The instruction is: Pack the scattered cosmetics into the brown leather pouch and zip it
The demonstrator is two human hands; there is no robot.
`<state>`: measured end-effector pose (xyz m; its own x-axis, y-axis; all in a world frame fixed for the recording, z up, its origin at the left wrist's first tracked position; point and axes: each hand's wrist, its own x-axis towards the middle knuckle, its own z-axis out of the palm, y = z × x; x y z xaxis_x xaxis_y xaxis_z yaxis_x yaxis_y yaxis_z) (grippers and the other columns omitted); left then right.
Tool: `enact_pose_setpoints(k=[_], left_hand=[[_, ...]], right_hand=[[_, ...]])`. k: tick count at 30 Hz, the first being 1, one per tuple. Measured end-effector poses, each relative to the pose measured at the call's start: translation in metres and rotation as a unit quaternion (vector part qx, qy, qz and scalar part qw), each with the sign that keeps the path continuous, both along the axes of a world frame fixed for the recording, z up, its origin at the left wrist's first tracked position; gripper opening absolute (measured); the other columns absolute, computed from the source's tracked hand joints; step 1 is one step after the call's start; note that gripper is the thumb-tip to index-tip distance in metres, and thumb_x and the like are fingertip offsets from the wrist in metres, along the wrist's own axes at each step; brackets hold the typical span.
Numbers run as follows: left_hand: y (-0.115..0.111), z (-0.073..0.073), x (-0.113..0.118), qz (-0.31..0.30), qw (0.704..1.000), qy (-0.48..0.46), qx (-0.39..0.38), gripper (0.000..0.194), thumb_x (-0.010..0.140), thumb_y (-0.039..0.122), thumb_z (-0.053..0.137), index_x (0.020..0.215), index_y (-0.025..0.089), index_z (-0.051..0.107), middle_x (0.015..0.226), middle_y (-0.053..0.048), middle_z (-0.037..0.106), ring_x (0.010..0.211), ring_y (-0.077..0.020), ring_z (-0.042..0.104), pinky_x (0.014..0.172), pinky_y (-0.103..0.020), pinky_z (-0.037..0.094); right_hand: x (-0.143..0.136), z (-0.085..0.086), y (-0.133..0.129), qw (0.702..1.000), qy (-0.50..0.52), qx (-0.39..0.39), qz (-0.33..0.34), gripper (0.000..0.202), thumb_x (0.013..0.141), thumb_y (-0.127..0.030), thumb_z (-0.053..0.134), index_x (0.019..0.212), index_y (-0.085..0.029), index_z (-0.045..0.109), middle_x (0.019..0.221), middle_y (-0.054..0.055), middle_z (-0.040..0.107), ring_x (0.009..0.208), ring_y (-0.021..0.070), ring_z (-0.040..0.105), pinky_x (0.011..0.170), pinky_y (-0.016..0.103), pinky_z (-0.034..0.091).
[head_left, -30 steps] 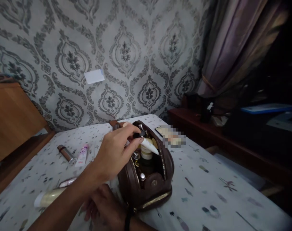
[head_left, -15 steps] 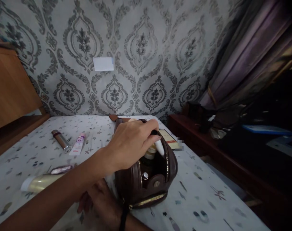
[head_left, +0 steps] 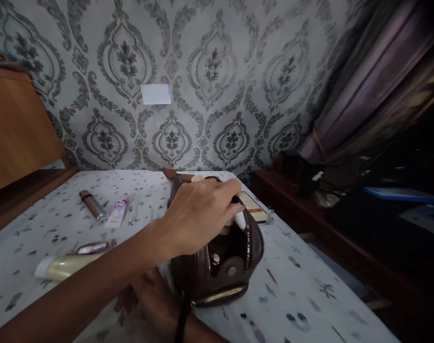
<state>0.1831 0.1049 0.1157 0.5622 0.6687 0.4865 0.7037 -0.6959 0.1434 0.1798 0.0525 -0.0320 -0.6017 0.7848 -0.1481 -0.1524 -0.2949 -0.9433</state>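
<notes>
A dark brown zip bag (head_left: 191,286) stands unzipped on the patterned cloth, with a small silver-capped item (head_left: 216,258) and other containers inside its mouth. My left hand (head_left: 204,212) reaches over the opening, thumb and fingers pinched on a white tapered tube (head_left: 240,220) that has a black end. The tube's tip points down at the bag's far right zipper edge. Under my left forearm, my right hand (head_left: 148,293), with a black band at its wrist, rests beside the bag's left side. Its fingers show partly, loosely apart, with nothing visible in them.
To the left lie a brown-and-silver tube (head_left: 93,206), a pink-and-white tube (head_left: 117,213), a small pink tube (head_left: 93,247) and a pale yellow tube (head_left: 57,267). A flat phone-like object (head_left: 253,207) lies behind the bag. A wooden cabinet (head_left: 20,128) stands left.
My left hand has shifted slightly to the right, still pinching the white tube, which shows less now. The view has moved a little. My right hand stays beside the bag.
</notes>
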Motion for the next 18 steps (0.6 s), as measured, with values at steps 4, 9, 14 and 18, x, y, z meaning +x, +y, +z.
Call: enact_pose_setpoints(k=[4,9,14,18], left_hand=[[-0.002,-0.001,0.004,-0.015,0.999,0.032,0.005,0.011,0.097,0.027,0.052,0.098,0.018,0.057,0.085,-0.002,0.068,0.084,-0.0197,0.063,0.069,-0.029,0.044],[-0.002,0.003,0.007,-0.026,0.997,0.071,0.017,0.016,0.099,0.032,0.047,0.099,0.018,0.055,0.083,-0.003,0.067,0.079,-0.0209,0.064,0.064,-0.029,0.043],[0.002,0.000,0.007,-0.036,0.996,0.075,0.043,0.017,0.100,0.031,0.045,0.099,0.017,0.055,0.082,-0.004,0.067,0.080,-0.0225,0.065,0.066,-0.032,0.046],[0.007,-0.008,0.008,-0.066,0.994,0.058,0.067,0.009,0.097,0.026,0.051,0.096,0.017,0.054,0.079,-0.002,0.067,0.074,-0.0198,0.065,0.067,-0.031,0.047]], right_hand=[[0.005,0.013,-0.001,1.000,-0.013,-0.004,0.007,0.036,0.095,-0.036,0.043,0.066,-0.016,0.054,0.057,-0.003,0.051,0.049,0.0070,0.045,0.052,0.020,0.034],[0.005,0.020,-0.001,0.999,-0.037,-0.016,0.008,0.031,0.095,-0.020,0.038,0.073,-0.015,0.060,0.056,-0.004,0.050,0.051,0.0082,0.046,0.054,0.021,0.035],[0.002,0.011,0.000,0.999,-0.038,-0.017,0.008,0.035,0.095,-0.029,0.040,0.068,-0.016,0.059,0.060,-0.002,0.052,0.049,0.0079,0.043,0.053,0.021,0.036],[0.003,0.006,-0.001,0.999,-0.047,-0.013,0.015,0.035,0.095,-0.037,0.044,0.072,-0.016,0.060,0.059,-0.002,0.053,0.053,0.0095,0.047,0.057,0.022,0.039]])
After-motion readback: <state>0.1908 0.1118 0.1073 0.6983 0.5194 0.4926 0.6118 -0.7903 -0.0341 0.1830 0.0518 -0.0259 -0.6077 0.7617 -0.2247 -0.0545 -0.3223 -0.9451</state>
